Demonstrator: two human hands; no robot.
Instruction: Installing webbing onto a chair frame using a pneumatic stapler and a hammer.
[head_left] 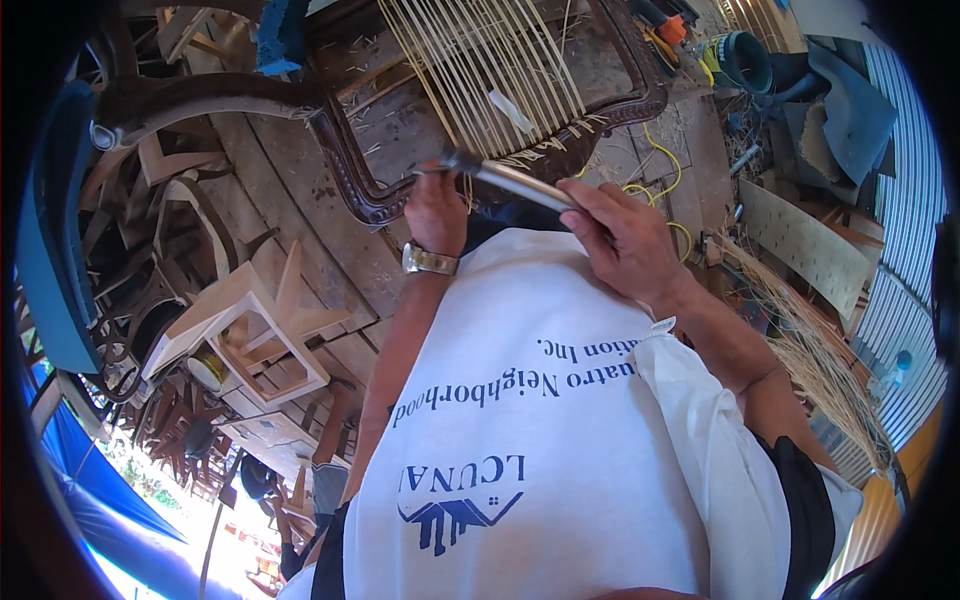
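Observation:
My right hand [630,240] is wrapped round the handle of a hammer [530,187], whose dark, slightly blurred head is over the front edge of a carved dark wooden chair frame [352,192]. Close beside the hammer head is my left hand [436,212], wearing a metal watch [429,261]. Its fingers are pinched together at the frame's edge; what they hold is too small and blurred to name. Pale cane strands [480,75] run lengthwise across the seat opening, their loose ends sticking out along the front rail. A small white strip [510,110] lies on the strands.
Unfinished wooden chair frames [262,330] stand at the left on the plank floor. A dark green bucket [737,62] and hand tools [660,38] are at the far right. Along the right lie a yellow cord [660,160] and a bundle of long cane strands [815,365]. Another person [325,485] is at lower left.

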